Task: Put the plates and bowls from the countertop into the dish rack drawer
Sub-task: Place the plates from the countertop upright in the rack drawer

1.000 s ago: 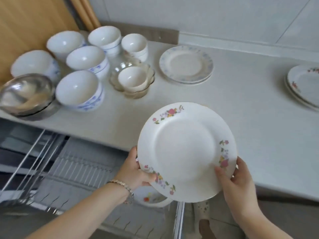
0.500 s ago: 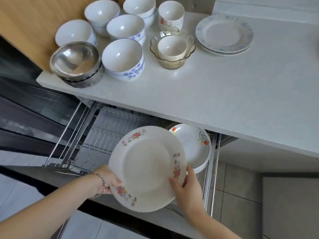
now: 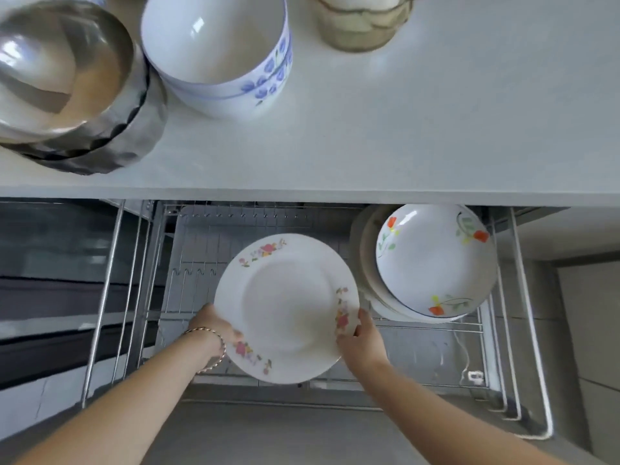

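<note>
Both my hands hold a white plate with pink flower prints (image 3: 285,307) over the open wire dish rack drawer (image 3: 188,250). My left hand (image 3: 214,325) grips its left rim and my right hand (image 3: 360,337) grips its right rim. The plate faces me, tilted, just left of several plates with orange flowers (image 3: 432,263) that stand leaning at the drawer's right end. On the white countertop (image 3: 402,135) above sit a white bowl with blue flowers (image 3: 218,52), stacked steel bowls (image 3: 67,78) and a glass bowl (image 3: 362,25).
The drawer's wire prongs (image 3: 191,273) and its left half are bare. Metal side rails (image 3: 523,313) run along the drawer's right. The countertop's front edge (image 3: 302,194) overhangs the drawer's back. Grey floor tiles (image 3: 587,330) lie to the right.
The plate has come down from above the countertop into the drawer, beside the standing plates. My view has dropped closer to the drawer, and both hands keep their hold.
</note>
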`<state>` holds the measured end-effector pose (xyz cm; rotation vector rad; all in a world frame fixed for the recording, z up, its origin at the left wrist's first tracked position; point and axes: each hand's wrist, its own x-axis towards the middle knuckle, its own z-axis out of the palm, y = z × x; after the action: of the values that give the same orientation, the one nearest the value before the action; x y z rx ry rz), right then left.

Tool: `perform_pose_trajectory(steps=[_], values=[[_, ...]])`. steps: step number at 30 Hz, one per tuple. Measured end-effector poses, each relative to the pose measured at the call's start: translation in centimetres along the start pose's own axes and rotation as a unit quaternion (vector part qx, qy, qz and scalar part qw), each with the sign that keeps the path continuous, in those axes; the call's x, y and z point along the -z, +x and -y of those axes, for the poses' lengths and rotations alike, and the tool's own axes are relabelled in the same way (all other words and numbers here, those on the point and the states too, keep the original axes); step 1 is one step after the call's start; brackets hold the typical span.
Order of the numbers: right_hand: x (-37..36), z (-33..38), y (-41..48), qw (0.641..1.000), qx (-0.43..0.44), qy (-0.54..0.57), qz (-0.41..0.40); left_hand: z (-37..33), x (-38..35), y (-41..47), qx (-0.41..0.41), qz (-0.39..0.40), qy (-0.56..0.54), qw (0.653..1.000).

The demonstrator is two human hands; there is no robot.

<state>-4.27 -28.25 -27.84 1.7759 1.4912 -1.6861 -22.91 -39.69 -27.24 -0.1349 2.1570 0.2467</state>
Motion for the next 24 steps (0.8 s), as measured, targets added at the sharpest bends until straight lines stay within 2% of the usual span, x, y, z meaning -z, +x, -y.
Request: perform_pose_trajectory(steps=[5, 13, 20, 24], values=[[-3.4, 1.2, 5.5, 0.996, -0.043, 0.065, -0.038, -2.5, -0.4, 6.4, -0.050, -0.045, 0.022, 0.998], [-4.5, 3.2, 10.9, 0.989, -0.003, 0.055, -0.136, -4.7, -1.9, 13.1, -0.049, -0.057, -0.023, 0.997], [-6.0, 4.0, 12.1, 0.966, -0.039, 0.170, -0.191, -5.1, -1.6, 14.2, -0.075, -0.107, -0.105, 0.986], [-6.3, 4.0, 11.4, 0.954, -0.022, 0.214, -0.210, -4.7, -2.1, 13.3, -0.086, -0.101, -0.062, 0.989]])
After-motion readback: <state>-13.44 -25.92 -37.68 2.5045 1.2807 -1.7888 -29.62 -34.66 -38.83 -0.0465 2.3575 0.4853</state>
